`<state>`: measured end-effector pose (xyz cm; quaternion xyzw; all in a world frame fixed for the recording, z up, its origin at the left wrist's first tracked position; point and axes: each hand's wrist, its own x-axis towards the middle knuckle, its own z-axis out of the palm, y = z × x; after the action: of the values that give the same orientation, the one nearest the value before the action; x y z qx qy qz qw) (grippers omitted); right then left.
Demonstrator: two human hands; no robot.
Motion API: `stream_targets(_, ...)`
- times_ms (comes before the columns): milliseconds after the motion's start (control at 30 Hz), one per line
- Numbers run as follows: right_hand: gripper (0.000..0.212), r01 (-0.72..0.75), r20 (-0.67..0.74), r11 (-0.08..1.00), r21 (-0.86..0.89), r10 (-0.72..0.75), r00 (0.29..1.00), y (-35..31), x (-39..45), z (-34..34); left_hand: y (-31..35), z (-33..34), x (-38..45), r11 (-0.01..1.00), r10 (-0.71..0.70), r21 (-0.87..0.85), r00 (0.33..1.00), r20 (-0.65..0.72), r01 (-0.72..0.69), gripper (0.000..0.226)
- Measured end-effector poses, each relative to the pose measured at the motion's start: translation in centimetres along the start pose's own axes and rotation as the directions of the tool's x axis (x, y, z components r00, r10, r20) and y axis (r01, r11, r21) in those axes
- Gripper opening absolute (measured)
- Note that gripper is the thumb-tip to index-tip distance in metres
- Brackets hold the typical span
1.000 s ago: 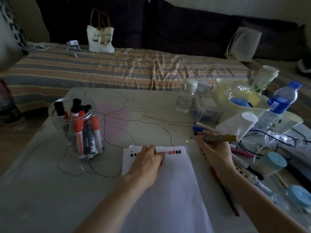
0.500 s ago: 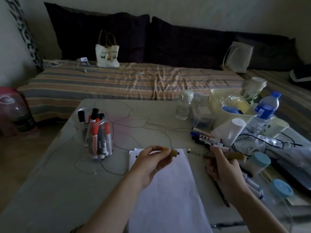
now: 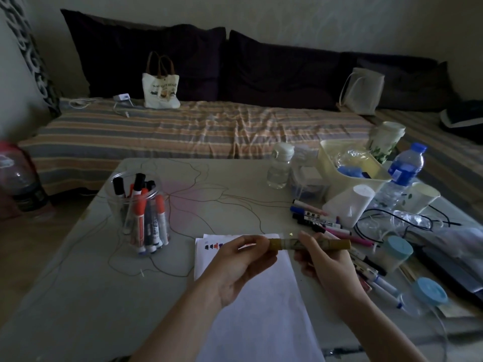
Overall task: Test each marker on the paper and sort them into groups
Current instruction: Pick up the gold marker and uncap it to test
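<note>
at the left of the table (image 3: 78, 296) stands a clear jar (image 3: 136, 205) holding red and black markers nose-down, which reads as one sorted group. just right of it lies the paper (image 3: 261, 309), a row of small colour marks along its far edge, partly hidden behind the hands.

above the paper the left hand (image 3: 235, 265) is curled with thumb and fingertips pinched on the cap end of a gold marker (image 3: 308, 244). the marker lies level between both hands, clear of the sheet. the right hand (image 3: 321, 259) is wrapped around its barrel, fingers closed, the tail end poking out to the right. whether the cap is fully seated or partly drawn off, i cannot tell.

further right, a loose pile of markers (image 3: 324, 223) lies on the table, near a cream tub (image 3: 329, 163) and water bottles (image 3: 402, 176).

the step in hand looks like the cap being worked on this marker, either opening it for its test or closing it after. if opening, the next move calls for a straight pull apart, then the tip brought down beside the last mark; if closing, a firm press, then a choice between jar and pile.
</note>
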<state>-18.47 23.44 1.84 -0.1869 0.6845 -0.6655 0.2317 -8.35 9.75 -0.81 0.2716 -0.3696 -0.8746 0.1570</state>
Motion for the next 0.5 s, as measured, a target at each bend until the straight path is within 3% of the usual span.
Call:
stream_targets(167, 0.029, -0.015, 0.062, 0.999, 0.051, 0.011, 0.998, 0.4, 0.1, 0.2, -0.3, 0.1, 0.2, 0.989, 0.108, 0.11, 0.993, -0.037, -0.104, 0.023)
stream_targets(333, 0.036, -0.18, 0.106, 0.968, 0.177, 0.163, 0.981, 1.0, 0.1, 0.8, -0.8, -0.1, 0.2, 0.946, 0.229, 0.246, 0.973, -0.042, -0.212, 0.017)
stream_targets(500, 0.03, -0.223, 0.157, 0.948, 0.227, 0.191, 0.969, 1.2, 0.5, 1.1, -0.7, -0.1, 0.6, 0.94, 0.245, 0.25, 0.969, -0.027, -0.231, 0.013)
